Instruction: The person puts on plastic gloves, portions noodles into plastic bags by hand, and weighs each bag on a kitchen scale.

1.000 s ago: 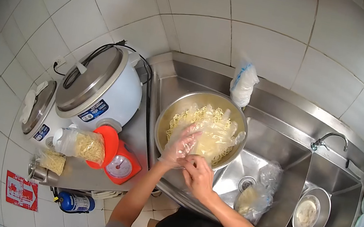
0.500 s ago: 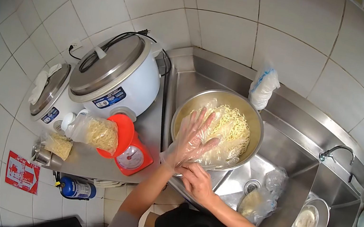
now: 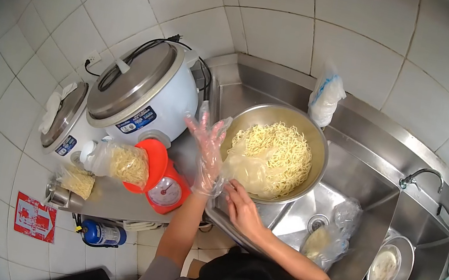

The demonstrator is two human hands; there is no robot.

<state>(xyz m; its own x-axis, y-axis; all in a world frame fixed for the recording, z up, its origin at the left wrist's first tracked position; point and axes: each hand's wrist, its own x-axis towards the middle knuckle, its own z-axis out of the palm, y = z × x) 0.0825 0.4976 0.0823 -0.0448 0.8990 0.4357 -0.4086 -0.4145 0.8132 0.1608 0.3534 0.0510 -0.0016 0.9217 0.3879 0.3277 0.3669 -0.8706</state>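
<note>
My left hand point(image 3: 209, 152) wears a clear plastic glove point(image 3: 210, 164). Its fingers are spread, and it is raised beside the left rim of a large metal bowl point(image 3: 321, 150). My right hand point(image 3: 244, 211) is bare, its fingertips bent together at the loose cuff of that glove, apparently pinching the edge. Yellow noodles point(image 3: 284, 153) fill the bowl. On their left side lies a piece of clear plastic point(image 3: 249, 171); whether it is a bag or another glove I cannot make out.
Left, a red kitchen scale point(image 3: 167, 193) carries bagged noodles point(image 3: 130, 166), near a large rice cooker point(image 3: 166, 100). Right, the sink point(image 3: 358, 245) holds plastic bags point(image 3: 329, 240); the neighbouring basin has a metal bowl point(image 3: 405, 271) under the faucet point(image 3: 424, 173). A white plastic bundle point(image 3: 325, 100) stands behind.
My left hand has moved left, from over the noodles to beside the bowl, uncovering them. My right hand stays near the cuff, its fingers less curled.
</note>
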